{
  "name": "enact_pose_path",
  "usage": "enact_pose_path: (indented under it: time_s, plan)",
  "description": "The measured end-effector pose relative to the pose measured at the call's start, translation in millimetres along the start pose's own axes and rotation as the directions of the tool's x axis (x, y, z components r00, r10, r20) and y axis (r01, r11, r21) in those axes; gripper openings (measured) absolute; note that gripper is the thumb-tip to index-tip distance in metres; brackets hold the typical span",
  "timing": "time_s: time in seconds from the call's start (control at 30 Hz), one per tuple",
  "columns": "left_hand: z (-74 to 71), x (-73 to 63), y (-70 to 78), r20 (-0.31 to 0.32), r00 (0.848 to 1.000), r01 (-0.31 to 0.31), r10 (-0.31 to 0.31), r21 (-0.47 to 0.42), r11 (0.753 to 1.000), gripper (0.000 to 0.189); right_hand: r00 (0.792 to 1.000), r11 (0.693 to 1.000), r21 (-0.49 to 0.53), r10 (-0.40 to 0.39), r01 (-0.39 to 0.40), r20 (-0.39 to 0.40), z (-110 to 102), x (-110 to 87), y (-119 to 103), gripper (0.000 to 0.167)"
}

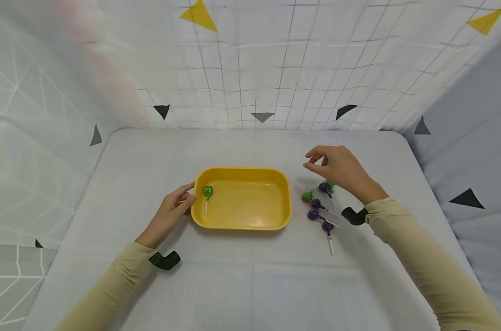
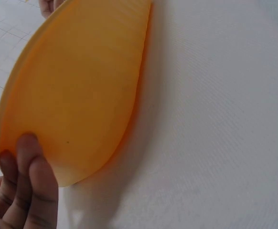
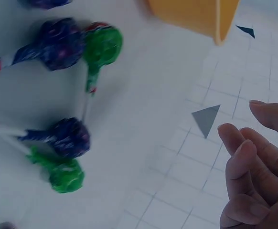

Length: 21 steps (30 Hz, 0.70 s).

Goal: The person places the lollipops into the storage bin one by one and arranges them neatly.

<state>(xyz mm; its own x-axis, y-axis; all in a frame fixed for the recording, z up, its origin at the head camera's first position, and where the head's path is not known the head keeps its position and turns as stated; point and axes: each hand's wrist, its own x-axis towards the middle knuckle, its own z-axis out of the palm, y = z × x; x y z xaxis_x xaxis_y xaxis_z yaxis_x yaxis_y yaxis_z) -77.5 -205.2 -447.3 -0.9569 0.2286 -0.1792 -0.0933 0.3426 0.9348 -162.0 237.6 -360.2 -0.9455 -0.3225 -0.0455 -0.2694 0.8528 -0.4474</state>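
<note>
A yellow rectangular tray (image 1: 242,229) sits mid-table with one green-wrapped lollipop (image 1: 208,191) inside, near its left end. My left hand (image 1: 173,211) grips the tray's left end; in the left wrist view its fingers (image 2: 28,148) press the outer wall, thumb at the rim. To the tray's right lie several lollipops, among them a green one (image 1: 307,196) and a purple one (image 1: 327,226). Over the far side of this group hovers my right hand (image 1: 339,168), thumb and index apart with nothing between them. From the right wrist, purple (image 3: 61,44) and green lollipops (image 3: 102,45) show up close.
White cloth covers the table (image 1: 250,285). Behind it rises a grid-patterned white curtain (image 1: 250,82) with dark and yellow triangles, and pale cloth walls stand at both sides. Black wrist devices (image 1: 165,260) sit at both sleeve cuffs.
</note>
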Motion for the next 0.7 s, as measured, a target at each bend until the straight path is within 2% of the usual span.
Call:
enact_pose_path:
  time_s: [0.7]
  plan:
    - [-0.2,-0.1,-1.1,0.007,1.0,0.0,0.0,-0.014,1.0,0.057,0.993,0.994,-0.023,0.108,-0.107,0.043,7.9,-18.5,51.3,0.036]
